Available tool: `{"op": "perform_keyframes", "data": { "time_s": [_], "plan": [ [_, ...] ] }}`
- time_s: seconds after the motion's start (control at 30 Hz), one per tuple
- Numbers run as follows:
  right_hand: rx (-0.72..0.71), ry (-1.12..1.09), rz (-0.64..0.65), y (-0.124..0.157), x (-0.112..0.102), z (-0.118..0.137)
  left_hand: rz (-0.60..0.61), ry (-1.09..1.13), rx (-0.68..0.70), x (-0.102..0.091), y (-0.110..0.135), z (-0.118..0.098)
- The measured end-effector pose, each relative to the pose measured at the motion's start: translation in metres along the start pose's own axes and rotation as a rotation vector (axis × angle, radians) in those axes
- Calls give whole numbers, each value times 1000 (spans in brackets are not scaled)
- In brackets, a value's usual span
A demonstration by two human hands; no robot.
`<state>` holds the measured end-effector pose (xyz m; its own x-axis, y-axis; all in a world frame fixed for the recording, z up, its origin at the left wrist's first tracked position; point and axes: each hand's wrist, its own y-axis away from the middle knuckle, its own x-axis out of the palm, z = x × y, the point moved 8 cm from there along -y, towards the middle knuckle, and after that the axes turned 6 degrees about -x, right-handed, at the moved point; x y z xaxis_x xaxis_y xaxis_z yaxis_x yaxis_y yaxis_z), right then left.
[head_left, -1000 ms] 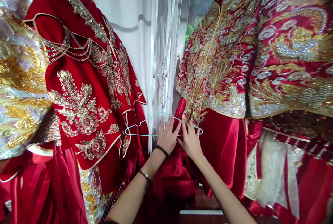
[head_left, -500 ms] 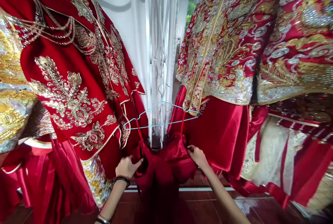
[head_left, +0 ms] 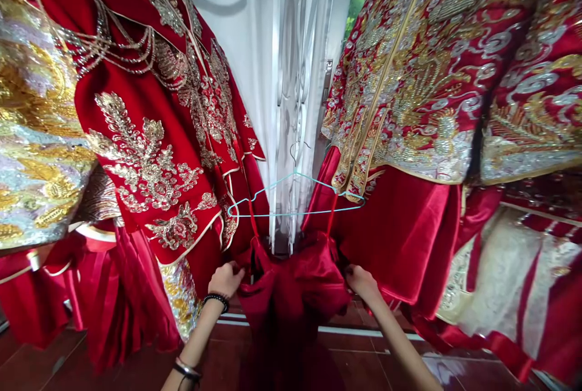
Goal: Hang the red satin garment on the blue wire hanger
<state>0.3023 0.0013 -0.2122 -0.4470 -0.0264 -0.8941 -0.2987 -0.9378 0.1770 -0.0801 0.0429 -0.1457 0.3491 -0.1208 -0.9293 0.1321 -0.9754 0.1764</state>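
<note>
Hanging by thin straps from a pale blue wire hanger [head_left: 295,214], a red satin garment [head_left: 293,285] is gripped at both sides just below its bunched top. The left hand [head_left: 226,279] is closed into a loose fist on the garment's left edge. The right hand [head_left: 361,282] is curled around the right edge, its fingertips partly hidden by the cloth. The garment thus lies directly between the two hands, neither being nearer than the other. It falls straight down towards the tiled floor [head_left: 359,360]. The hanger's long bar runs level, left to right, above both hands, and its hook is caught on a white frame [head_left: 291,76]. An embroidered red robe [head_left: 150,154] is seen hanging close on the left and an embroidered jacket [head_left: 409,94] close on the right.
</note>
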Motion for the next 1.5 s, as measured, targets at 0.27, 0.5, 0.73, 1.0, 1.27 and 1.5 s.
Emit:
{"op": "perform_keyframes", "data": {
  "time_s": [0.27, 0.5, 0.73, 1.0, 1.27, 1.5],
  "plan": [
    [30, -72, 64, 16, 22, -8, 142, 1060, -47, 12, -18, 3],
    [-95, -325, -266, 23, -39, 12, 158, 1617, -182, -24, -10, -3],
    [-311, -1573, -18, 19, -58, 67, 605, 1946, -186, -28, 2, -43],
    [-504, -1607, -229, 19, -101, 105, 581, 2207, -409, -20, -8, -31],
    [-671, -1336, -729, 23, -156, 125, 271, 2137, -408, -39, -14, -7],
    [-821, -660, -891, 25, -169, 156, 134, 2013, -308, -41, -14, 13]
  ]
}}
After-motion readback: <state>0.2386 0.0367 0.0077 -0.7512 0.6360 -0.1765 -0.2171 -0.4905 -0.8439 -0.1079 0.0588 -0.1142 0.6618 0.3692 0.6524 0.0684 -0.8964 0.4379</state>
